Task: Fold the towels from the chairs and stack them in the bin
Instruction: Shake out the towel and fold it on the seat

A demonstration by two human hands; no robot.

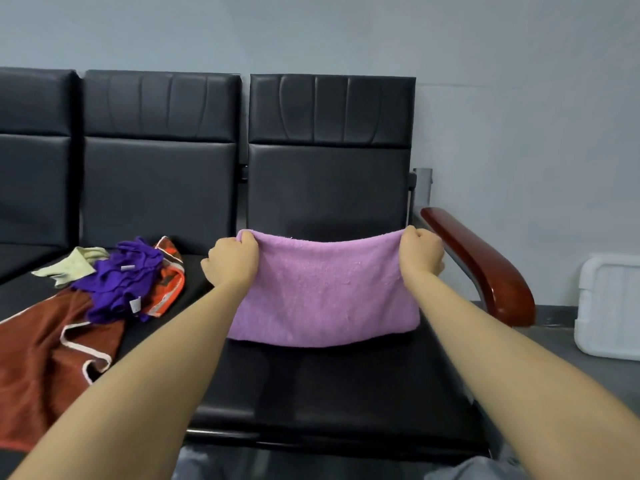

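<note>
We grip the pink towel [323, 292] with both hands at its upper corners. Our left hand [232, 261], at centre frame, has its fingers curled over the upper left corner, with the knuckles facing the camera. Our right hand [420, 253], right of centre, clenches the upper right corner in the same manner. Both forearms extend from the lower edge of the frame toward the towel.

The pink towel hangs between the hands in a doubled layer. Its top edge sags slightly between the two grips. Its lower fold touches the seat of the right chair [329, 386], in the middle of the frame.

The right chair is black and padded. A red-brown wooden armrest [485, 265] runs along its right side, just beside our right hand.

On the seat of the middle chair [159, 181], at left of frame, lies a loose pile of unfolded towels. A purple towel [124, 278] sits on top of the pile. A pale yellow towel [71, 266] lies to its left, and an orange patterned towel [169, 275] to its right. A brown towel [41, 362] with a light trim spreads toward the lower left corner of the frame.

A white bin [609, 306] stands on the floor at the right edge of the frame, well apart from the pink towel.
</note>
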